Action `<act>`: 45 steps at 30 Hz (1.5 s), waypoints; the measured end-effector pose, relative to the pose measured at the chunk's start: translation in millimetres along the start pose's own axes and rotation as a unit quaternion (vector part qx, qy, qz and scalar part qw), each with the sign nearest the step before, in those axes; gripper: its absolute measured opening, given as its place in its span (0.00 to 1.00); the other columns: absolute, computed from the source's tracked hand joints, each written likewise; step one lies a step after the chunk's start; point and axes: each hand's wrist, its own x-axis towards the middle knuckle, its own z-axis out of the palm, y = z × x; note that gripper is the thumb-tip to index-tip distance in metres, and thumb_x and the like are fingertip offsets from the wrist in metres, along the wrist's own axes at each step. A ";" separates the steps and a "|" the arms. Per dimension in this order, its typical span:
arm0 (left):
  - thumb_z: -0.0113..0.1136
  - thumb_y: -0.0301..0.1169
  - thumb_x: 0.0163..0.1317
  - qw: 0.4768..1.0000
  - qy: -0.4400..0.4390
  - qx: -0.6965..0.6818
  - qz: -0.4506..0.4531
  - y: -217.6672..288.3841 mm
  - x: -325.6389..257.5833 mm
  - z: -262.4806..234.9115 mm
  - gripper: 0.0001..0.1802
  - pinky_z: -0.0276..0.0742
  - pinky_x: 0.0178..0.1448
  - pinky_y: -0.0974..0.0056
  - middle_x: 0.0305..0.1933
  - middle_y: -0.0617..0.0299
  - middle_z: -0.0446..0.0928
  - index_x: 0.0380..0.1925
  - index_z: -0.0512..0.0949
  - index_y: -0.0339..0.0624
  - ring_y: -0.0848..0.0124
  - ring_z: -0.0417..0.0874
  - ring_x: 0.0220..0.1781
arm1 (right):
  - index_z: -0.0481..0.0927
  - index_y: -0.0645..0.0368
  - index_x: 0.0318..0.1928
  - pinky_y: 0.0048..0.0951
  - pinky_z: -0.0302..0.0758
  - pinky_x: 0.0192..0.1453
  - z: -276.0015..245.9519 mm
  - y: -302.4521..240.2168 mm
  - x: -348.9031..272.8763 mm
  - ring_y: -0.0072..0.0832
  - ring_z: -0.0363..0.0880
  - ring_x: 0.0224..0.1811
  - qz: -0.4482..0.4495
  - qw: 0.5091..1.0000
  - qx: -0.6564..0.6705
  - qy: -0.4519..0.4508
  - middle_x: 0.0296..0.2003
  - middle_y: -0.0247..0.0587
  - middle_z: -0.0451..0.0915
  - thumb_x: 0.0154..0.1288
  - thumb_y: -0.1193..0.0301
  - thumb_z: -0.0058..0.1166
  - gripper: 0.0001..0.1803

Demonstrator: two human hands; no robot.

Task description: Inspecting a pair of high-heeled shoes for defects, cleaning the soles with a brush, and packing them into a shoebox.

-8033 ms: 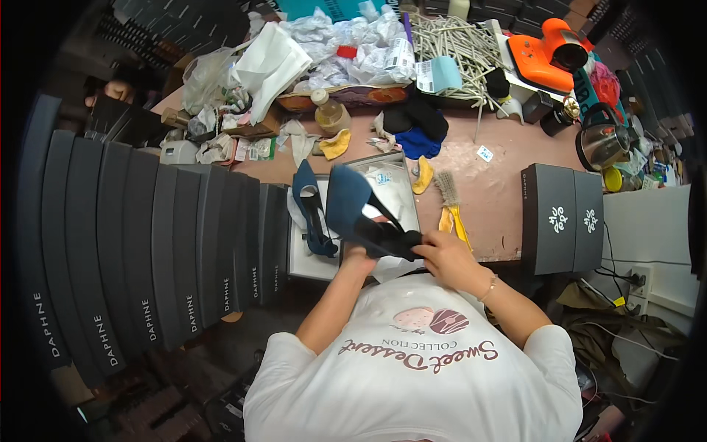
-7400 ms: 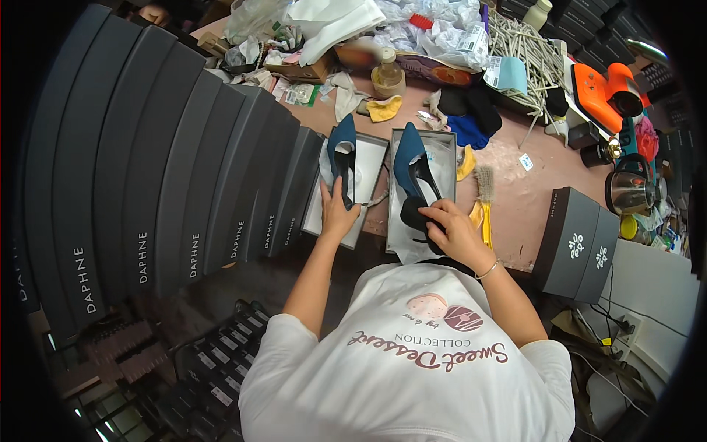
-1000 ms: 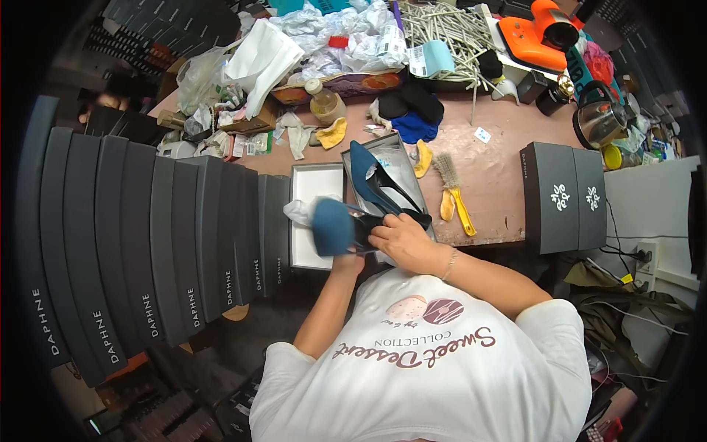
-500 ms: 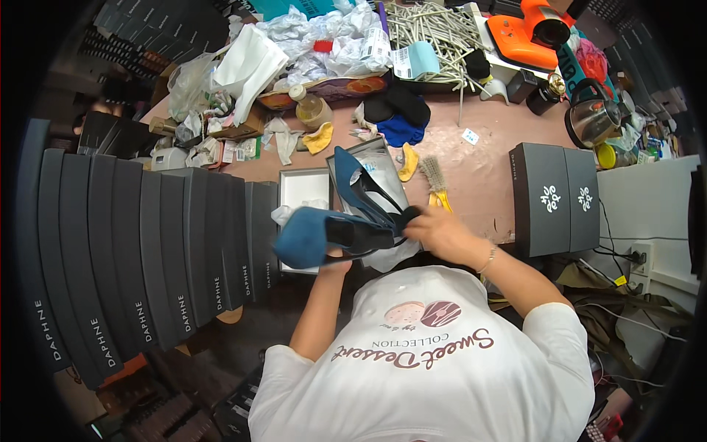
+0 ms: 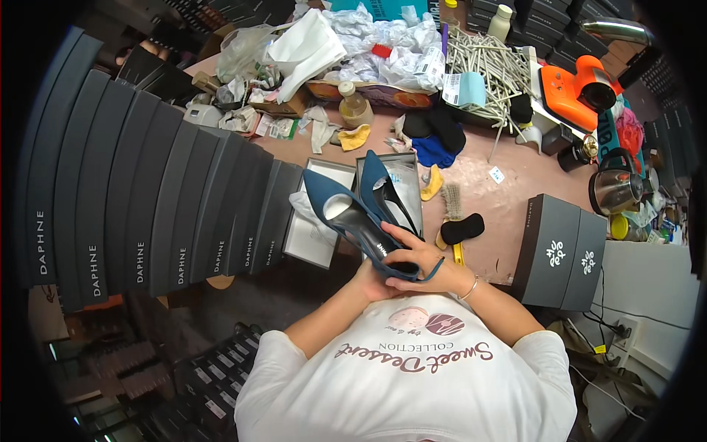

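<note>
Blue shoe [image 5: 356,219] in right hand [image 5: 436,267]

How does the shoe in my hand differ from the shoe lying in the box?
The held shoe is in your right hand; the boxed shoe lies in an open box. The held shoe's toe angles further left than the boxed shoe's. Both are blue with pointed toes.

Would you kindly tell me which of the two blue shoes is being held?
The leftmost blue shoe, its heel end in the right hand; the other shoe lies in a box.
</note>
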 end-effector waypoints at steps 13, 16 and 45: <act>0.56 0.30 0.67 0.890 -0.013 0.381 0.249 82.6 -31.1 23.5 0.14 0.78 0.37 0.72 0.43 0.59 0.76 0.51 0.71 0.39 0.75 0.80 0.34 | 0.72 0.46 0.62 0.39 0.65 0.66 56.8 -22.9 2.0 0.52 0.62 0.67 0.152 0.965 -0.112 0.184 0.68 0.56 0.56 0.51 0.62 0.69 0.36; 0.59 0.23 0.62 0.869 -0.054 0.405 0.280 87.2 -20.9 21.4 0.29 0.79 0.46 0.69 0.57 0.53 0.69 0.64 0.62 0.38 0.72 0.81 0.41 | 0.71 0.55 0.63 0.33 0.66 0.65 66.8 -27.9 -9.5 0.36 0.68 0.64 0.228 0.929 0.036 0.288 0.64 0.47 0.68 0.57 0.69 0.65 0.32; 0.57 0.42 0.62 0.913 -0.312 0.248 -0.089 71.4 3.3 2.6 0.17 0.64 0.30 0.69 0.22 0.60 0.73 0.37 0.73 0.37 0.75 0.72 0.18 | 0.79 0.52 0.42 0.37 0.83 0.26 36.8 19.8 -125.1 0.34 0.85 0.34 0.027 0.409 0.739 0.535 0.40 0.40 0.83 0.63 0.50 0.47 0.20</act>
